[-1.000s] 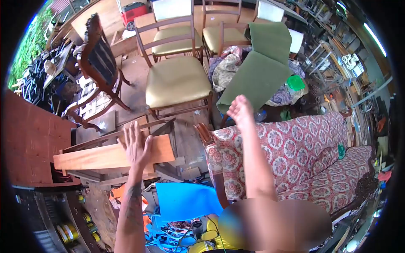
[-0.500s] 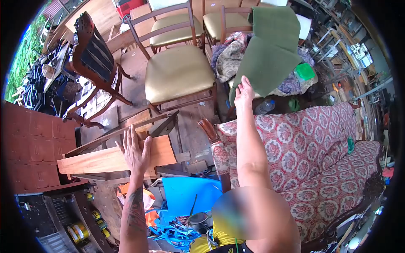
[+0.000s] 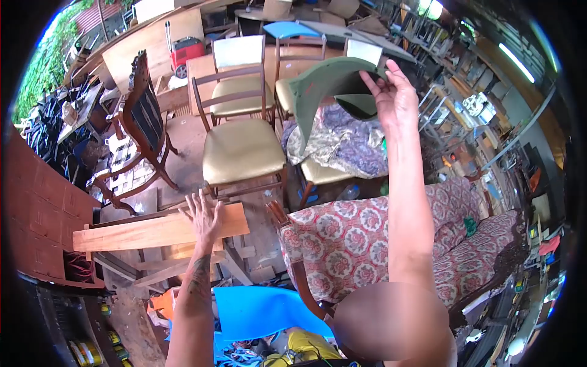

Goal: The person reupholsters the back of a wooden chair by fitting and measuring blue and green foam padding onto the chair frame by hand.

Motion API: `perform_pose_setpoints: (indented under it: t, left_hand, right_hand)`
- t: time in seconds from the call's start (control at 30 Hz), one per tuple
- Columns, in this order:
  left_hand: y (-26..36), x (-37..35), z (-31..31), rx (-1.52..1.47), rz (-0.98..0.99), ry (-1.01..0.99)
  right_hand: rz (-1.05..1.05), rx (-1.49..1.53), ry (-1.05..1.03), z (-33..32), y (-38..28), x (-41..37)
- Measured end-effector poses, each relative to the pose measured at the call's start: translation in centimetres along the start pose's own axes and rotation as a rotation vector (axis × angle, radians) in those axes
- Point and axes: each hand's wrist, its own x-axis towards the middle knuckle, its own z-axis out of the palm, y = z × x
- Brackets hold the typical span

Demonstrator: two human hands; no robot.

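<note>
My left hand [image 3: 205, 221] rests on a light wooden plank [image 3: 140, 233] with its fingers spread. The plank lies across a wooden frame at the left. Raised at the upper right, my right hand [image 3: 396, 98] pinches the edge of a green sheet [image 3: 312, 85], which curls and hangs to the left of the hand. Beneath the sheet, patterned cloths [image 3: 348, 137] lie over a chair with a gold seat.
Gold-seated chairs [image 3: 244, 150] stand ahead, a carved chair [image 3: 143, 110] at the left. A floral sofa [image 3: 342, 238] is at the right, red-brown lockers [image 3: 36, 208] at the far left. A blue sheet [image 3: 263, 312] lies low in front.
My right hand has moved up and to the right, lifting the green sheet, which now curls instead of lying flat. My left hand stays on the plank. The view has shifted.
</note>
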Motion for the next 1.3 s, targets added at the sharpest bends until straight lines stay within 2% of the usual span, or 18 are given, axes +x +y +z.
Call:
perform_pose_setpoints:
  t: [0.07, 0.1, 0.17, 0.23, 0.3, 0.33, 0.37, 0.47, 0.53, 0.6, 0.67, 0.7, 0.77, 0.9, 1.07, 1.2, 1.27, 1.3]
  left_hand:
    - [2.9, -1.1, -0.5, -0.219, 0.055, 0.186]
    - [6.6, -1.5, -7.1, -0.562, -0.055, -0.263]
    - [10.5, -2.5, -5.7, -1.37, -0.152, -0.692]
    - [16.5, -4.8, -12.9, -1.891, -0.306, -1.069]
    - [19.3, -5.3, -16.3, -2.201, -0.376, -1.159]
    - [20.0, -5.7, -18.0, -2.348, -0.44, -1.2]
    - [20.3, -5.5, -16.4, -2.296, -0.318, -1.13]
    - [19.0, -7.0, -17.3, -2.291, -0.336, -1.105]
    - [17.5, -8.6, -16.7, -2.181, -0.216, -0.456]
    - [14.8, -9.8, -17.9, -2.283, -0.31, -0.327]
    - [12.0, -11.3, -18.2, -2.247, -0.26, -0.385]
    - [10.8, -12.0, -17.6, -2.236, -0.281, -0.375]
    - [8.4, -12.9, -14.6, -2.122, -0.21, -0.655]
    - [4.1, -15.5, -11.5, -1.981, -0.33, -0.705]
    - [3.3, -15.0, -12.9, -1.857, -0.775, -0.74]
    - [0.9, -15.5, -6.7, -1.761, -0.583, -0.898]
    - [3.3, -17.0, -8.8, -1.649, -0.678, -0.84]
    - [3.5, -17.7, -7.9, -1.586, -0.652, -0.892]
  right_hand:
    - [0.003, 0.134, -0.039, 2.6, -3.5, -3.3]
    - [0.023, 0.223, -0.072, 2.5, -4.6, -4.4]
    - [0.002, 0.397, 0.026, 3.5, -6.3, -10.1]
    - [0.034, 0.615, -0.024, 1.8, -6.3, -16.3]
    - [0.256, 1.042, -0.35, -3.9, -3.4, -21.3]
    - [0.297, 0.885, -0.033, -3.5, -3.3, -25.1]
    - [0.344, 0.873, -0.06, -7.3, -0.5, -27.6]
    - [0.313, 0.605, 0.277, -12.1, 4.7, -34.1]
    - [0.436, 0.532, 0.261, -14.2, 6.8, -37.1]
    - [0.423, 0.539, 0.35, -18.5, 9.5, -39.1]
    - [0.417, 0.535, 0.441, -19.1, 10.0, -40.5]
    - [0.476, 0.326, 0.44, -19.5, 10.4, -41.3]
    - [0.568, 0.029, 0.542, -19.6, 11.7, -42.0]
    - [0.593, -0.308, 0.528, -18.9, 12.2, -43.0]
    - [0.521, -0.723, 0.313, -19.7, 14.1, -42.4]
    - [0.452, -0.995, 0.277, -21.8, 15.5, -41.6]
    - [0.211, -1.145, 0.205, -23.7, 16.4, -41.4]
    - [0.293, -1.145, 0.226, -24.6, 16.3, -41.4]
